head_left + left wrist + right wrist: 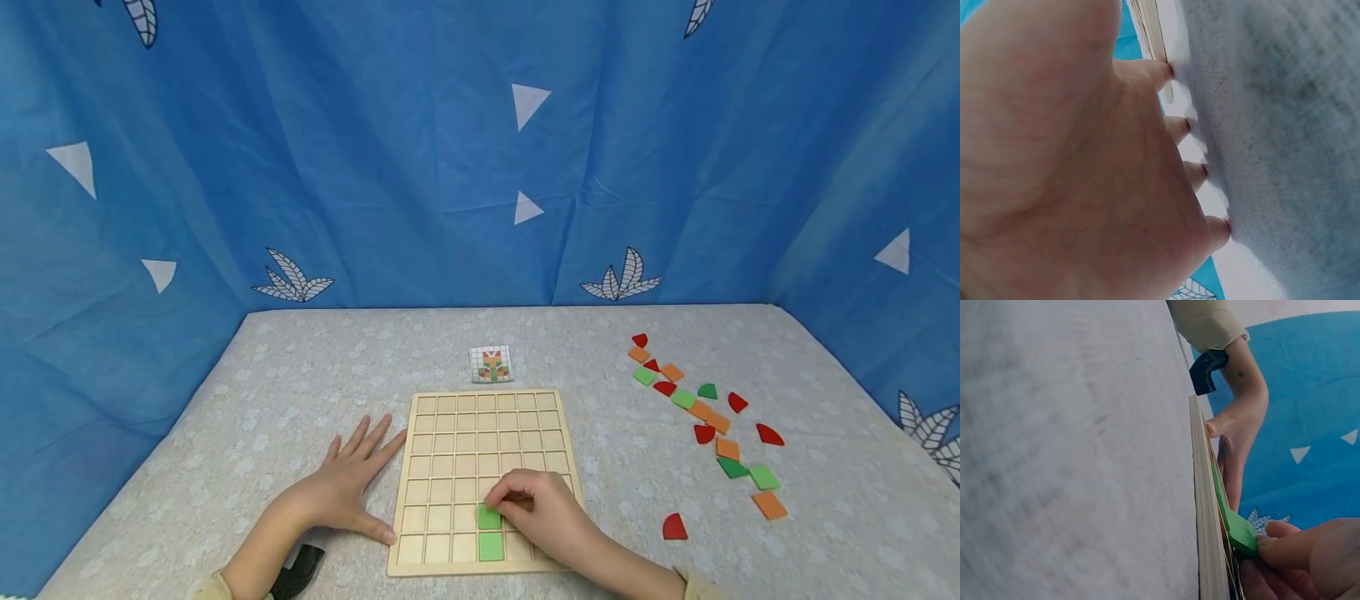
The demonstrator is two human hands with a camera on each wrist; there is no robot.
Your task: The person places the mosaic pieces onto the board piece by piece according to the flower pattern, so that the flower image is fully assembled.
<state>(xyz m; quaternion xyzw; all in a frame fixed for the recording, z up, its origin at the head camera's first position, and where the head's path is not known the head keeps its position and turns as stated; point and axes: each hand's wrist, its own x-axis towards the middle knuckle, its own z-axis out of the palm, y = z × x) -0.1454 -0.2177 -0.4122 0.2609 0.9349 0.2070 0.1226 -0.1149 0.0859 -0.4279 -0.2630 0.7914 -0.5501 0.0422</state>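
Observation:
A wooden grid board (pixel 444 466) lies flat on the table. One light green square tile (pixel 491 547) sits in a bottom-row cell. Directly above it, at the second row from the bottom, my right hand (pixel 546 513) pinches another light green square tile (pixel 489 517) between thumb and fingers. In the right wrist view this pinched tile (pixel 1240 534) looks tilted against the board. My left hand (pixel 339 490) is spread on the cloth, thumb and index finger touching the board's left edge. Its fingertips press the cloth in the left wrist view.
A small pattern card (pixel 492 364) lies behind the board. To the right are scattered orange squares (pixel 769 505), red rounded pieces (pixel 675 527), dark green pieces (pixel 732 467) and light green squares (pixel 764 477). A black strap-like object (pixel 297 572) is at the left wrist. Blue curtains (pixel 435 167) surround the table.

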